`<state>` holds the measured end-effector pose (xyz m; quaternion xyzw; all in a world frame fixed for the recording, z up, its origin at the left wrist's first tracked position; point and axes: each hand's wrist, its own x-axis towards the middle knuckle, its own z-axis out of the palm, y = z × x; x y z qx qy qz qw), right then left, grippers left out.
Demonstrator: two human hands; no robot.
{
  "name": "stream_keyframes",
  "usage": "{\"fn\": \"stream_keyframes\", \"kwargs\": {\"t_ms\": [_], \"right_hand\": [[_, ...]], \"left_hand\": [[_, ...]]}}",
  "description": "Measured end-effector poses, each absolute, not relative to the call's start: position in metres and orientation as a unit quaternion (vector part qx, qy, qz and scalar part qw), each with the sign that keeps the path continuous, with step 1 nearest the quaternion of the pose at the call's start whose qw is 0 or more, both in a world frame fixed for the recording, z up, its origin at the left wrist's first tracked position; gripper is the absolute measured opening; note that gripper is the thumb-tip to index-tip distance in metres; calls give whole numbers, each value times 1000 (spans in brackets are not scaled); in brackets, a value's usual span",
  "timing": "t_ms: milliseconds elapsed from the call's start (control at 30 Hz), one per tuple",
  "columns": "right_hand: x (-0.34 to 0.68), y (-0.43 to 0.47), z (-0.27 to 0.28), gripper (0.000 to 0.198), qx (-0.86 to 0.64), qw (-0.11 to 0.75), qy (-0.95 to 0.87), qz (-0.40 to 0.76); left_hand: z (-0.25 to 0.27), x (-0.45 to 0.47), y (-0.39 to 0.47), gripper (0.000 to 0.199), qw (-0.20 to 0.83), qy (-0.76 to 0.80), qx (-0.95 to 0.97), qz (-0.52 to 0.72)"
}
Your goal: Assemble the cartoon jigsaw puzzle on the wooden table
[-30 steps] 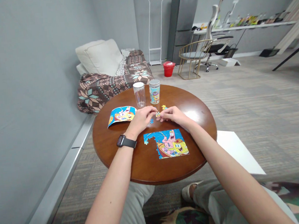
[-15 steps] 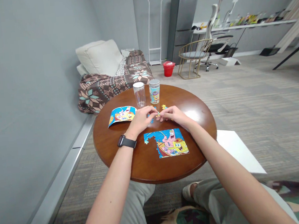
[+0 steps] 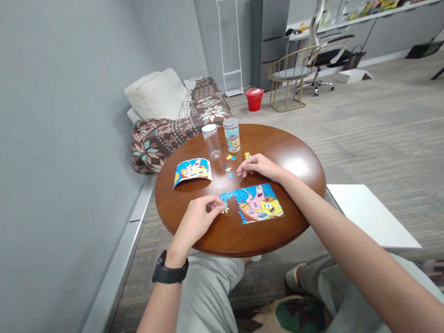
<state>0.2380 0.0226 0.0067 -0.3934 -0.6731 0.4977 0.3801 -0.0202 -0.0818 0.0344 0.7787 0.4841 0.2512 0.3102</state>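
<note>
A partly assembled jigsaw puzzle with cartoon characters lies on the round wooden table, its lower left part open. My left hand is closed at the puzzle's left edge, thumb and fingertips pinching a small puzzle piece. Beyond the puzzle, my right hand hovers low over the table. Its fingers are loosely bent and slightly apart, with nothing visible in them. Loose puzzle pieces lie just left of its fingertips, and several more are scattered farther back.
A curved picture sheet rests at the table's left. Behind the pieces stand a clear jar with a white lid and a printed jar. Past the table are a patterned sofa, a red bin and a gold-framed chair.
My left hand has come away from my right hand, moving down and left to the puzzle's left edge with a piece. My right hand stays near the loose pieces. The view has shifted slightly.
</note>
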Motion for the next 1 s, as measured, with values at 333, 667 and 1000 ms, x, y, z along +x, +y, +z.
{"fn": "stream_keyframes", "kwargs": {"t_ms": [333,667,1000], "right_hand": [[240,25,4,28,-389,375,-688,485],[240,25,3,28,-383,370,-698,479],[241,25,4,29,-384,370,-698,479]], "left_hand": [[21,-13,-84,8,258,516,772,267],[-5,-23,-97,13,111,442,815,358],[-9,-28,-108,22,50,388,870,301]]}}
